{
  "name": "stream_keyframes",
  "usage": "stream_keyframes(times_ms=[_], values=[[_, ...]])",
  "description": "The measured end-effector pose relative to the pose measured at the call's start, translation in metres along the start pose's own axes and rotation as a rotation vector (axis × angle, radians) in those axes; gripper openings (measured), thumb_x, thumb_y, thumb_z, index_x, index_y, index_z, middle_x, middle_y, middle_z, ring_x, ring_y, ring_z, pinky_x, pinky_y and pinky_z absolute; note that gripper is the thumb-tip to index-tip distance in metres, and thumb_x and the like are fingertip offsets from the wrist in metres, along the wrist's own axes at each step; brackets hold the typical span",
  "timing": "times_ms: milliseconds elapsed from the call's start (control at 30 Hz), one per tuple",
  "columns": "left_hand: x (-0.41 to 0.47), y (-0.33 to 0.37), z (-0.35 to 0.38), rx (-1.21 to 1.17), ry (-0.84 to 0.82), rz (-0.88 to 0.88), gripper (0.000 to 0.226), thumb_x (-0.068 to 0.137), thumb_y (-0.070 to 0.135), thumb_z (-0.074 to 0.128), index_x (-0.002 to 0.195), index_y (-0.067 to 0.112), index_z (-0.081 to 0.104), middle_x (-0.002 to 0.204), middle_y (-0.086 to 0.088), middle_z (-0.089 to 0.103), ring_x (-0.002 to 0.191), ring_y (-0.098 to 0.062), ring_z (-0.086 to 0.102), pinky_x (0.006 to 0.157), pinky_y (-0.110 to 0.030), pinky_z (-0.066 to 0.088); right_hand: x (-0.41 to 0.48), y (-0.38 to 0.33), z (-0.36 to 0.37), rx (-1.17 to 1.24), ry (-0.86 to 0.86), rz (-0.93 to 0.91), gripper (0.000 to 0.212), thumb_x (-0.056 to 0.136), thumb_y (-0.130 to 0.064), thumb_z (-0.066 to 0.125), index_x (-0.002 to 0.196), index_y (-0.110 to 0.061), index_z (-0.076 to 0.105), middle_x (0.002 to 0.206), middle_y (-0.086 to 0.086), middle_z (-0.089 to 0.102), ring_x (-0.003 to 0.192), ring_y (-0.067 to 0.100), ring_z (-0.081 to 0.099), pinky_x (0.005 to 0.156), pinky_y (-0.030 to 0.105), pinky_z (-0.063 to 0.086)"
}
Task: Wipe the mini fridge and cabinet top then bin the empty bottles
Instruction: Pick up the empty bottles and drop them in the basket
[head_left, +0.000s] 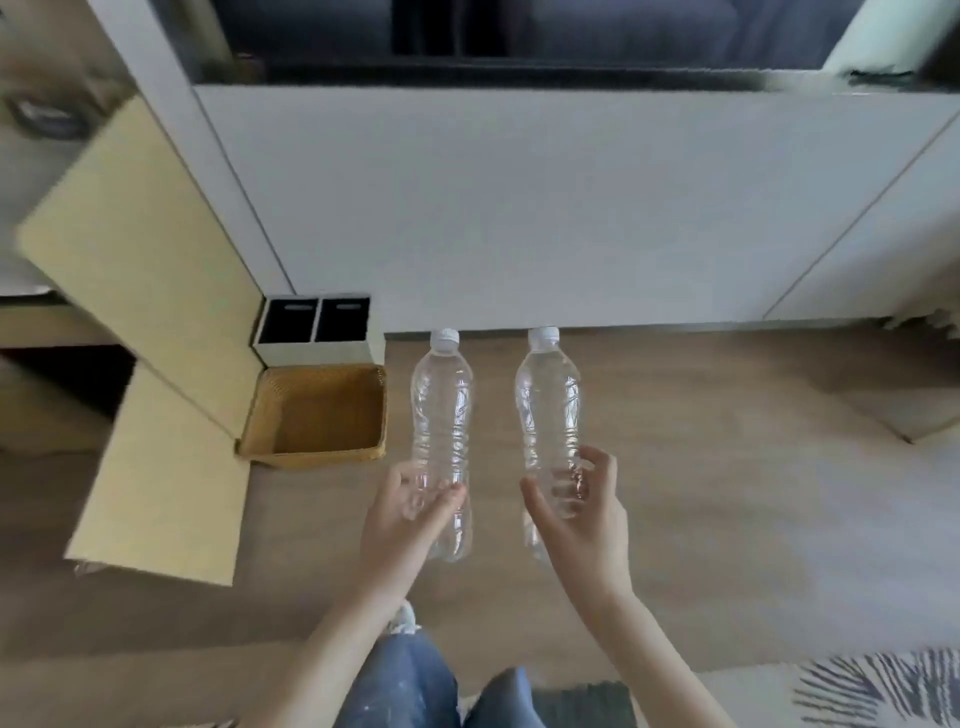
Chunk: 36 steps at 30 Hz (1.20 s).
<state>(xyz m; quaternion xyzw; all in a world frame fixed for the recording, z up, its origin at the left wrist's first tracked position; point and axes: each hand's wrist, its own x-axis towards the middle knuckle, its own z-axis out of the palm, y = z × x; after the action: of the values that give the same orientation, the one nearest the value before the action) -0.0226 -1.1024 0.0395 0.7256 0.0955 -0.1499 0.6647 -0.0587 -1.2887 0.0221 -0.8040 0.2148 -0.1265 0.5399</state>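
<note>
I hold two clear empty plastic bottles with white caps above the wooden floor, caps pointing away from me. My left hand (410, 512) grips the lower part of the left bottle (441, 410). My right hand (582, 512) grips the lower part of the right bottle (548, 400). To the left of the bottles, on the floor, a woven wicker bin (317, 452) stands open with nothing visible inside. Behind it is a white two-slot bin (319, 353) with dark openings.
A white cabinet front (519, 208) runs across the view ahead. A tan cabinet panel (140, 270) juts out at the left beside the bins. A patterned rug (883, 691) lies at the bottom right. My jeans-clad knees (405, 686) show at the bottom.
</note>
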Motion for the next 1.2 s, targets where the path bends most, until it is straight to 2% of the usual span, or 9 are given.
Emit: stream_keyframes(times_ms=[67,200,333,467,600,733,933,1100,1200], values=[[0.011,-0.004,-0.025,-0.008,0.082,-0.017,0.046,0.075,0.047,0.083,0.11,0.032,0.058,0.096,0.026,0.071,0.085,0.018,0.063,0.072,-0.023,0.049,0.016,-0.008,0.035,0.014,-0.085,-0.023,0.054,0.073,-0.053,0.075,0.115,-0.041,0.043,0.095,-0.024,0.069,0.079,0.002,0.069,0.066,0.018,0.053],[0.045,-0.008,-0.082,-0.053,0.225,-0.039,0.031,0.085,0.033,0.078,0.11,0.028,0.06,0.099,0.02,0.072,0.086,0.006,0.069,0.063,-0.013,0.052,0.046,-0.027,0.109,0.045,-0.228,-0.047,0.05,0.075,-0.049,0.076,0.113,-0.043,0.043,0.093,-0.023,0.07,0.077,0.003,0.069,0.063,0.016,0.053],[0.095,0.0,-0.144,-0.087,0.343,-0.014,0.044,0.069,0.048,0.083,0.104,0.034,0.061,0.095,0.031,0.068,0.085,0.01,0.067,0.061,-0.016,0.053,0.082,-0.053,0.188,0.073,-0.307,-0.069,0.048,0.078,-0.042,0.078,0.111,-0.043,0.044,0.091,-0.021,0.07,0.077,0.005,0.069,0.062,0.016,0.053],[0.149,0.013,-0.212,-0.056,0.408,-0.011,0.033,0.068,0.052,0.078,0.096,0.045,0.062,0.097,0.027,0.068,0.088,0.007,0.068,0.057,-0.011,0.051,0.118,-0.083,0.26,0.102,-0.364,-0.06,0.046,0.082,-0.034,0.081,0.108,-0.045,0.045,0.09,-0.02,0.072,0.075,0.003,0.07,0.063,0.015,0.052],[0.202,0.027,-0.26,-0.022,0.445,-0.039,0.042,0.068,0.055,0.076,0.103,0.042,0.058,0.098,0.029,0.067,0.091,0.003,0.068,0.061,-0.02,0.056,0.153,-0.106,0.314,0.096,-0.42,-0.038,0.046,0.083,-0.035,0.079,0.113,-0.041,0.044,0.092,-0.021,0.071,0.078,0.004,0.07,0.066,0.024,0.057],[0.256,0.023,-0.285,-0.022,0.446,-0.105,0.05,0.061,0.064,0.076,0.103,0.045,0.057,0.103,0.024,0.067,0.098,-0.006,0.069,0.078,-0.038,0.061,0.189,-0.112,0.361,0.07,-0.447,0.009,0.046,0.083,-0.033,0.08,0.114,-0.036,0.045,0.092,-0.022,0.071,0.076,0.004,0.07,0.071,0.033,0.06],[0.341,-0.01,-0.298,0.115,0.505,-0.187,0.063,0.061,0.085,0.071,0.113,0.055,0.051,0.109,0.037,0.062,0.097,0.013,0.062,0.069,-0.027,0.058,0.251,-0.101,0.433,0.051,-0.518,0.085,0.044,0.084,-0.035,0.079,0.11,-0.043,0.044,0.09,-0.02,0.072,0.077,0.002,0.07,0.073,0.03,0.057],[0.397,-0.02,-0.306,0.16,0.548,-0.278,0.062,0.06,0.088,0.069,0.111,0.06,0.05,0.109,0.034,0.064,0.09,0.011,0.067,0.066,-0.029,0.062,0.3,-0.101,0.474,0.023,-0.555,0.116,0.043,0.085,-0.039,0.078,0.11,-0.043,0.043,0.092,-0.025,0.07,0.078,-0.001,0.07,0.061,0.012,0.053],[0.422,-0.004,-0.31,0.147,0.519,-0.267,0.062,0.059,0.088,0.068,0.108,0.056,0.05,0.106,0.03,0.064,0.093,0.01,0.065,0.062,-0.015,0.055,0.321,-0.104,0.494,0.012,-0.563,0.123,0.046,0.085,-0.04,0.077,0.116,-0.038,0.041,0.092,-0.027,0.07,0.077,-0.002,0.07,0.059,0.011,0.052]])
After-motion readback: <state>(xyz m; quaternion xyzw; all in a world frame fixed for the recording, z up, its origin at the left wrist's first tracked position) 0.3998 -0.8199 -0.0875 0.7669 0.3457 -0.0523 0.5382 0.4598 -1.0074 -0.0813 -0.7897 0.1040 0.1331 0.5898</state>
